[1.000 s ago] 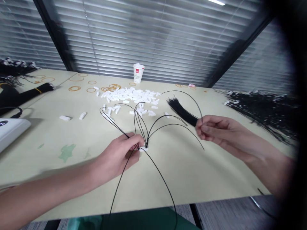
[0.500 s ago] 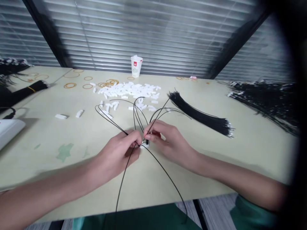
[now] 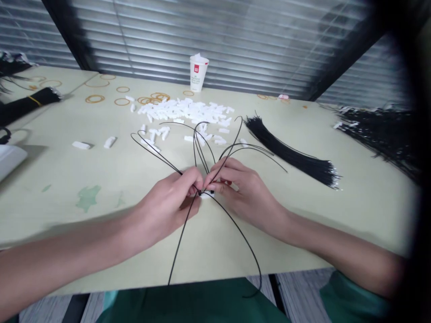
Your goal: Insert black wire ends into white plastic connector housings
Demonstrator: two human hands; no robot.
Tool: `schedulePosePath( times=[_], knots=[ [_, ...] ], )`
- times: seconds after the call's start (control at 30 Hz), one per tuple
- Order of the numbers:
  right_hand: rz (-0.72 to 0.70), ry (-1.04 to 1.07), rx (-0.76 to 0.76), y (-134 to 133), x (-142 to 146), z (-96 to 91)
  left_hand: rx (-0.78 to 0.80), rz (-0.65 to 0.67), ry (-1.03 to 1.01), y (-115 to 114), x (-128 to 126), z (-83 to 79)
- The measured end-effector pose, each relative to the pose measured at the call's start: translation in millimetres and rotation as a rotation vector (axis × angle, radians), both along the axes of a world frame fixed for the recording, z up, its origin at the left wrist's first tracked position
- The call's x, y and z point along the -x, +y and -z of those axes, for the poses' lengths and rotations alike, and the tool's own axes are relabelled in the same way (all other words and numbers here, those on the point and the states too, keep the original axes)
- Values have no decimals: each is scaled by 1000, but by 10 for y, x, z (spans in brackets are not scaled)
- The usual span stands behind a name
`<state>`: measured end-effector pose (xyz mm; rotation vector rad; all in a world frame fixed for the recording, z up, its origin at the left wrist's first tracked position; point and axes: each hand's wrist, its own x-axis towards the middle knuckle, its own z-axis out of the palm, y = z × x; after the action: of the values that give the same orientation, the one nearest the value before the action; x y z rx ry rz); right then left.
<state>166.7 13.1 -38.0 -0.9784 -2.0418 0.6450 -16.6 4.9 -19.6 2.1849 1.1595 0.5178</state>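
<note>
My left hand and my right hand meet at the middle of the pale table. Both are closed in a pinch around a small white connector with several thin black wires plugged into it. The wires arc up and away from the connector, and two long ends trail toward me over the table's front edge. My left fingers hold the connector's left side. My right fingertips press a wire at its right side.
A heap of white connectors lies behind the hands, with a paper cup farther back. A black wire bundle lies to the right, and a bigger tangle at far right. Rubber bands and another bundle sit at left.
My right hand left the black wire bundle with one wire and came in to the connector held by my left hand. The view shifted slightly downward.
</note>
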Motion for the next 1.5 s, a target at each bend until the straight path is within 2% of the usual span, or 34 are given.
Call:
schedulePosePath(
  times=[0.57, 0.87, 1.33, 1.5],
  knots=[
    [1, -26, -78, 2, 10, 22, -28, -19, 44, 7, 0, -6],
    [3, -32, -64, -5, -5, 8, -15, -14, 1, 11, -19, 20],
    [-9, 10, -102, -9, -12, -17, -76, 2, 74, 13, 7, 11],
    [-5, -64, -114, -2, -35, -37, -83, -7, 90, 23, 3, 6]
  ],
)
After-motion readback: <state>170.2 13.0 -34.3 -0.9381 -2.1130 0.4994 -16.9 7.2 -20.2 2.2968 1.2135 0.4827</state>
